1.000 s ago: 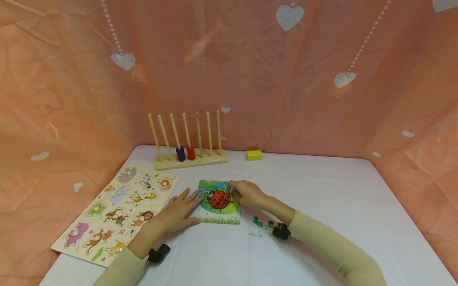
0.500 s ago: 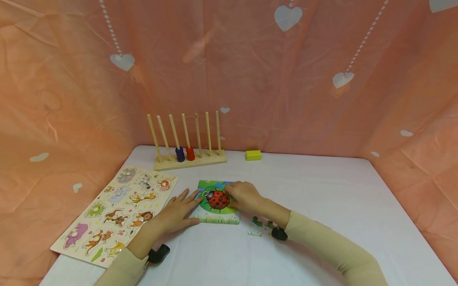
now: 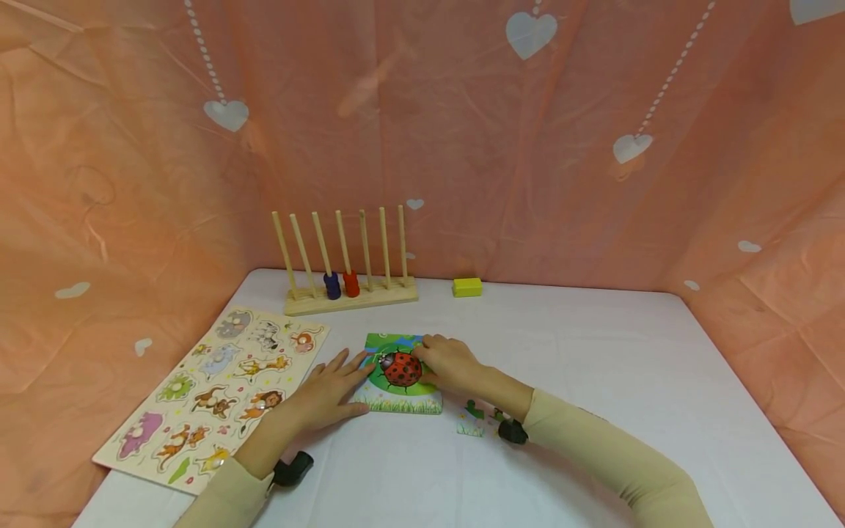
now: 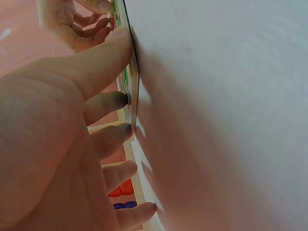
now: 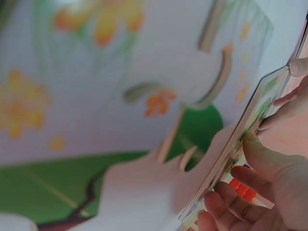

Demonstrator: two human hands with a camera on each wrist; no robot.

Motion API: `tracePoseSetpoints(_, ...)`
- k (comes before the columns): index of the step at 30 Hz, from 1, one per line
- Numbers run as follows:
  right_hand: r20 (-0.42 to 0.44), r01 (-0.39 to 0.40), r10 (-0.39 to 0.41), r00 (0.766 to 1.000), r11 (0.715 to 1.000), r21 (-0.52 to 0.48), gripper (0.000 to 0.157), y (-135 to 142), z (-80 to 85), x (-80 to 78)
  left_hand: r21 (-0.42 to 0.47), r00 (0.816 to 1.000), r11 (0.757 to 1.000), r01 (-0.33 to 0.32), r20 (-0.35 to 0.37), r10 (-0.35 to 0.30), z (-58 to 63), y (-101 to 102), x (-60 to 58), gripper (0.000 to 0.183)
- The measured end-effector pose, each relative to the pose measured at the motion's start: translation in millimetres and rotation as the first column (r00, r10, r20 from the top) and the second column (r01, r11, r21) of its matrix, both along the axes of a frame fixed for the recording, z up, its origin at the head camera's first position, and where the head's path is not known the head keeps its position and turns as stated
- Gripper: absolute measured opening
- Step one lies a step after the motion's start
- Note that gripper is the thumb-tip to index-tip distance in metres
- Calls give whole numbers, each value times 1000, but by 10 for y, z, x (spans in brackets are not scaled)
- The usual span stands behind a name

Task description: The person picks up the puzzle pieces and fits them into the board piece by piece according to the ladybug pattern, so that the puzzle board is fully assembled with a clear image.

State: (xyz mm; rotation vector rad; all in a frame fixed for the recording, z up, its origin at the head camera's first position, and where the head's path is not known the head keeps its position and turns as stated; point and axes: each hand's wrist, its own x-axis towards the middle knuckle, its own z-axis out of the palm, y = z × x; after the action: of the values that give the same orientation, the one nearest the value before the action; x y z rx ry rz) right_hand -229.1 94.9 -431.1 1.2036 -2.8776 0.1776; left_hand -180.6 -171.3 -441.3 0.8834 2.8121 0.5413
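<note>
The square puzzle board [image 3: 401, 375] lies flat on the table, its picture upright: a black-spotted red ladybird, head to the left, on a green oval above a strip of grass. Its far right corner is covered, so its fit there is hard to judge. Loose puzzle pieces [image 3: 471, 419], pale with green and flowers, lie apart, nearer and to the right

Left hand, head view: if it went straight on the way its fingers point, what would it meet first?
The ladybug puzzle, whose left edge the left hand touches. Past that, it would probably meet the right hand, though the exact line and height are hard to judge.
</note>
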Motion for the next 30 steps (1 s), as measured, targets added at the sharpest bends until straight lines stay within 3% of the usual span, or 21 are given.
tracePoseSetpoints(8, 82, 10, -5, 997, 998, -64, 44, 48, 5, 5, -1, 1000, 1000, -2, 0, 2, 3, 0, -8, 69)
tracePoseSetpoints(13, 80, -5, 12, 997, 996, -92, 44, 117, 36, 67, -1, 1000, 1000, 1, -5, -1, 8, 8, 1, 69)
tracePoseSetpoints(17, 75, -33, 34, 997, 999, -15, 53, 188, 59, 159, 0, 1000, 1000, -1, -7, 1, 5, 8, 6, 69)
tracePoseSetpoints(22, 176, -84, 66, 982, 992, 93, 71, 253, 85, 294, -5, 1000, 1000, 0, -8, 0, 2, 8, 3, 69)
tracePoseSetpoints(30, 226, -114, 83, 971, 985, 127, 74, 261, 64, 468, -12, 1000, 1000, -3, -1, 3, 16, 8, 3, 69)
